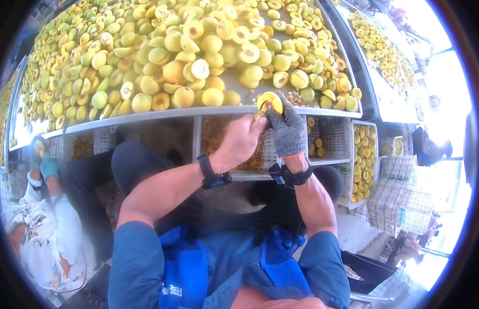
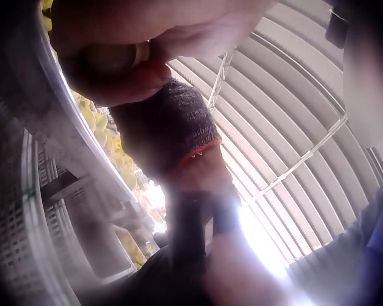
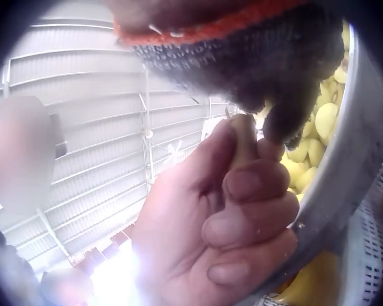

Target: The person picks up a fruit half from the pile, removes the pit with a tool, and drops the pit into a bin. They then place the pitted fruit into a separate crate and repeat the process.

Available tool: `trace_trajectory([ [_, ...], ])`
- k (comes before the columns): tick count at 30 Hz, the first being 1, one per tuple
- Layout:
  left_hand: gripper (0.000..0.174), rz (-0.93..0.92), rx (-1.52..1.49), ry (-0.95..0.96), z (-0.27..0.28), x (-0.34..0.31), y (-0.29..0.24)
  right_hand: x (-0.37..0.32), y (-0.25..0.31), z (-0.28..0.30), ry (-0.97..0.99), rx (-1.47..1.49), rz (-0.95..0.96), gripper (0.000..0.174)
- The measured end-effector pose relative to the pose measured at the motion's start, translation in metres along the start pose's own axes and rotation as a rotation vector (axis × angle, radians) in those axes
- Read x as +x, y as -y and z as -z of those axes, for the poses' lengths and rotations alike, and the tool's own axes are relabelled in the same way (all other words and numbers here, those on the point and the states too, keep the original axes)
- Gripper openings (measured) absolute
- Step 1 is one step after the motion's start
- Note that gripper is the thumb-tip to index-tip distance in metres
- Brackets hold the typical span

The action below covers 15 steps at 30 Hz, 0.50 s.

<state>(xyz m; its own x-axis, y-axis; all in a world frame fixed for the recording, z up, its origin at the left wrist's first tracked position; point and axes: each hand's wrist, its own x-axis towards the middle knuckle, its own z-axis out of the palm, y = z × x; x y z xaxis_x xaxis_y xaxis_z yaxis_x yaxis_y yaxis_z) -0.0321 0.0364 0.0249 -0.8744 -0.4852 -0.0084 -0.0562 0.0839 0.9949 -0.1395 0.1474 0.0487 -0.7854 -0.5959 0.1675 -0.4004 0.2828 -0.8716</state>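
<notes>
My gloved right hand (image 1: 289,133) holds a yellow peach half (image 1: 273,98) at the front edge of the tray, its cut face up. My bare left hand (image 1: 238,141) meets it from the left, fingers curled round a small tool with a tan handle (image 3: 244,139). A thin metal tip pokes out near the handle's top in the right wrist view. The tool's working end is mostly hidden between the hands. Beyond them, halved yellow-green peaches (image 1: 214,44) are heaped on the metal-edged tray (image 1: 162,114), some with pits showing.
Below the tray stand white plastic crates (image 1: 329,139), some with peach pieces. A narrow crate of peach halves (image 1: 364,159) is at the right, near stacked crates (image 1: 396,190). Another person's gloved hand (image 1: 48,166) is at the far left.
</notes>
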Motion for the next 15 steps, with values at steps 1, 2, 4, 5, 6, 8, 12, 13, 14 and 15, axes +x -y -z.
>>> trace_trajectory([
  [1,0.038,-0.002,0.013,0.002,0.0,0.0,-0.001,0.0,-0.004,-0.001,-0.004,0.007,0.011,0.047],
  [2,0.038,-0.004,0.026,0.005,0.0,0.0,-0.002,0.0,-0.007,-0.002,-0.007,0.013,0.023,0.047],
  [4,0.038,-0.006,0.047,0.022,0.0,0.0,-0.004,-0.003,-0.001,-0.001,-0.019,0.025,0.009,0.047],
  [5,0.038,-0.005,0.055,0.036,0.001,0.0,-0.004,-0.003,0.001,-0.001,-0.025,0.031,0.002,0.047],
  [6,0.038,-0.003,0.063,0.052,0.0,0.0,-0.005,-0.003,0.0,0.0,-0.029,0.002,0.034,0.046],
  [8,0.038,-0.086,0.087,0.042,-0.003,0.002,0.001,-0.002,-0.001,0.002,-0.035,-0.054,0.1,0.046],
  [12,0.04,-0.052,0.091,0.076,0.0,0.001,-0.006,0.002,-0.005,0.005,-0.001,-0.039,0.073,0.044],
  [13,0.04,-0.054,0.071,0.092,0.001,0.001,-0.006,0.005,-0.007,0.007,0.021,-0.015,0.051,0.043],
  [14,0.041,-0.057,0.052,0.109,0.002,0.001,-0.006,0.007,-0.008,0.01,0.043,0.01,0.028,0.042],
  [15,0.041,-0.06,0.034,0.127,0.004,0.001,-0.009,0.008,-0.006,0.013,0.087,0.064,-0.028,0.041],
])
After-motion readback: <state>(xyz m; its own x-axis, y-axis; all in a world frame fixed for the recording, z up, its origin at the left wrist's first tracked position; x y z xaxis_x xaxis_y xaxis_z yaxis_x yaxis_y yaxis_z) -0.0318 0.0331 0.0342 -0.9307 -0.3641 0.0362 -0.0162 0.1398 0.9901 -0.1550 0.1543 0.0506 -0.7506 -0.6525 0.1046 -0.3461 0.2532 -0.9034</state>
